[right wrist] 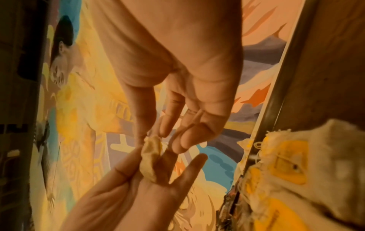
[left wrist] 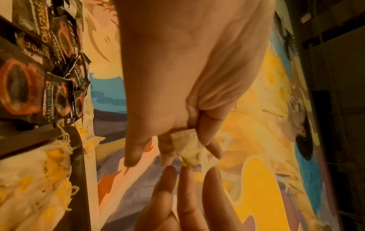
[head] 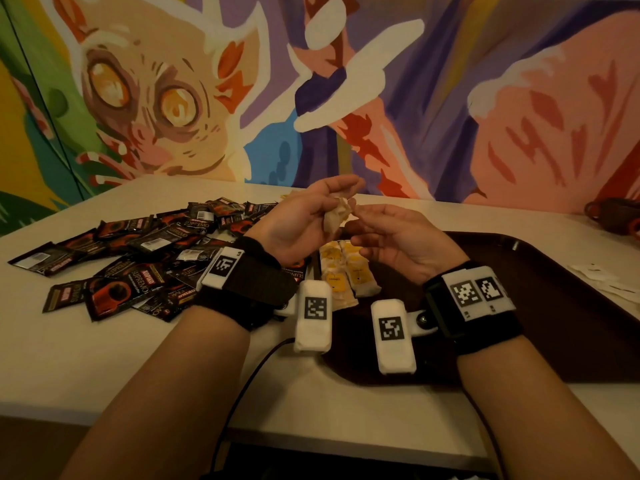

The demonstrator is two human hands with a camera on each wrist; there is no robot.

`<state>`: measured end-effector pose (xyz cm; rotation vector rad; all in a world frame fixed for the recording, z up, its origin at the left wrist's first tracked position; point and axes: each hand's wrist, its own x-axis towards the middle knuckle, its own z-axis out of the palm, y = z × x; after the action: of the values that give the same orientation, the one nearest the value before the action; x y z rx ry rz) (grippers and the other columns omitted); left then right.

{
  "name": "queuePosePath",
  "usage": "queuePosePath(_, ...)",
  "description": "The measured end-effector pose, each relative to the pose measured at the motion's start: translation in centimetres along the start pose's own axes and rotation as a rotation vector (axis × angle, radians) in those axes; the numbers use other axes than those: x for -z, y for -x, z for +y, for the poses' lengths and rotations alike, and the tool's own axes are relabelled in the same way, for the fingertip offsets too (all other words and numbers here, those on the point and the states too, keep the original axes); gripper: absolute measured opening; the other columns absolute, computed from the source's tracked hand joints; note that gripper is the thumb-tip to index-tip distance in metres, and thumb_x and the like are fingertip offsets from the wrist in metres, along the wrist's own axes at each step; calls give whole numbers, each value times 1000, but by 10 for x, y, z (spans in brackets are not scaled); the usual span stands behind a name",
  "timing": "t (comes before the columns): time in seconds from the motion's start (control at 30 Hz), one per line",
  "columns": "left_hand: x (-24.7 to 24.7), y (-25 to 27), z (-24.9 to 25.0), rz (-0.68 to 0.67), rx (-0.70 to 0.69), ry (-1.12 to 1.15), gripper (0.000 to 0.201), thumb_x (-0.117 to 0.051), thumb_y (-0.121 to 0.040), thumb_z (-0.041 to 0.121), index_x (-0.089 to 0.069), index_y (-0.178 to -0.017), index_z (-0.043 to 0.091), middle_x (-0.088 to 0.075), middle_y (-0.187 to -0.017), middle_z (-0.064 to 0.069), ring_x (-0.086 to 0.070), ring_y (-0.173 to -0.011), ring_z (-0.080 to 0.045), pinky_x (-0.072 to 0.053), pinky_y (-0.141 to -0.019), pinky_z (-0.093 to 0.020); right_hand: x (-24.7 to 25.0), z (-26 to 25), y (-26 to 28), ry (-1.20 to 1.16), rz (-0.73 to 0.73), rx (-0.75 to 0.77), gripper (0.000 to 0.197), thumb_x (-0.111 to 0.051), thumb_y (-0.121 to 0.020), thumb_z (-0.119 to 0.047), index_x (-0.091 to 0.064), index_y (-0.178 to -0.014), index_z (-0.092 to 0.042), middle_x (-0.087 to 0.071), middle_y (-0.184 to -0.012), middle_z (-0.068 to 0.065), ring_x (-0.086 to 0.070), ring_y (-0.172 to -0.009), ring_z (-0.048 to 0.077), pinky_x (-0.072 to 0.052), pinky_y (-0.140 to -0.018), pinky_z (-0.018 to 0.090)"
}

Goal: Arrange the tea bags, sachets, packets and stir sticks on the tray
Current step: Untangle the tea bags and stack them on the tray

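My dark brown tray (head: 540, 258) sits on the right of the white table (head: 104, 358). In its near left part lie tea bags with yellow tags (head: 349, 271), side by side and touching; the print on the tags is too small for me to read. At the tray's far right edge lie some white sachets (head: 609, 282).

On the table left of the tray is a loose heap of black coffee packets (head: 138, 258) with a red cup pictured on them; I can read "SUPREMO" on several, and a red brand patch that looks like "KOPIKO".

Both my hands are raised above the far left corner of the tray. My left hand (head: 298, 223) holds one crumpled tea bag (head: 336, 216) between thumb and fingers, palm up. My right hand (head: 398, 244) is just beside it, fingers loosely bent, its fingertips (right wrist: 164, 132) at the bag's top end; I cannot tell whether they pinch it or only touch it.
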<state>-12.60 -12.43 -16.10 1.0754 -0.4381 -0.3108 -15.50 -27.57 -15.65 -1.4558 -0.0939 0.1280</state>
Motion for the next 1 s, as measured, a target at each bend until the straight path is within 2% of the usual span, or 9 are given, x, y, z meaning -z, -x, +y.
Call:
queuePosePath(0.17, -2, 3, -2, -76, 52, -92, 37, -29, -96, -2, -54, -118, 15, -59, -120, 1, -55, -108, -20, -43, -96, -37, -3, 5, 0, 23, -6, 38, 2, -58, -90, -11, -60, -90, -10, -65, -80, 6, -60, -64, 12, -46, -57, 22)
queuePosePath(0.27, -1, 3, 0, -77, 86, -95, 30, -32, -101, 19, -55, -119, 15, -59, -124, -1, -57, -105, -18, -44, -93, -37, -5, 5, -1, -38, 7, 68, 5, -57, -89, -4, -61, -88, -7, -65, -75, 7, -60, -62, 13, -48, -54, 20)
queuePosePath(0.33, 1, 4, 2, -71, 136, -35, 40, -29, -100, 37, -58, -114, 15, -63, -116, -4, -59, -98, -20, -44, -89, -38, -4, 4, -1, -84, 10, 100, 9, -55, -88, 1, -61, -86, -5, -65, -77, 8, -60, -64, 14, -49, -55, 20)
queuePosePath(0.4, 4, 3, 3, -27, 167, -34, 41, -32, -99, 42, -59, -110, 15, -65, -107, -7, -60, -90, -21, -45, -84, -37, -2, 4, -1, -101, 13, 131, 13, -53, -88, 4, -62, -88, -4, -66, -79, 8, -62, -67, 13, -50, -57, 19)
queuePosePath(0.53, 4, 1, 0, 98, 141, -120, 21, -55, -92, 23, -62, -109, 12, -63, -96, -7, -62, -79, -15, -50, -69, -26, -1, 4, -2, -127, 26, 149, 19, -48, -88, 10, -62, -92, -3, -65, -82, 10, -62, -70, 15, -51, -58, 18)
queuePosePath(0.67, 4, 1, -1, 112, 104, -166, 22, -53, -92, 4, -59, -111, 13, -65, -98, -6, -60, -80, -13, -47, -64, -21, -1, 4, -2, -147, 34, 152, 19, -50, -87, 10, -61, -94, -4, -64, -82, 10, -62, -69, 14, -52, -58, 18)
queuePosePath(0.83, 1, 3, 1, 79, 66, -157, 24, -47, -91, -7, -60, -106, 6, -67, -90, -7, -67, -70, -9, -55, -59, -20, -2, 4, -5, -145, 41, 152, 31, -51, -82, 17, -56, -103, -5, -62, -88, 11, -63, -74, 18, -55, -60, 23)
queuePosePath(0.9, 1, 2, 2, 127, 49, -149, 23, -47, -91, -8, -61, -102, 6, -67, -89, -8, -67, -71, -10, -56, -62, -21, 0, 3, -5, -110, 61, 164, 39, -45, -79, 24, -55, -98, -8, -58, -86, 8, -60, -74, 17, -53, -59, 23)
queuePosePath(1.0, 4, -1, 1, 242, 10, -184, 24, -53, -89, -6, -61, -109, 5, -67, -97, -10, -64, -88, -18, -53, -79, -28, 2, 0, -4, -60, 62, 249, 39, -42, -77, 25, -57, -89, -10, -54, -80, 4, -54, -72, 13, -47, -55, 18)
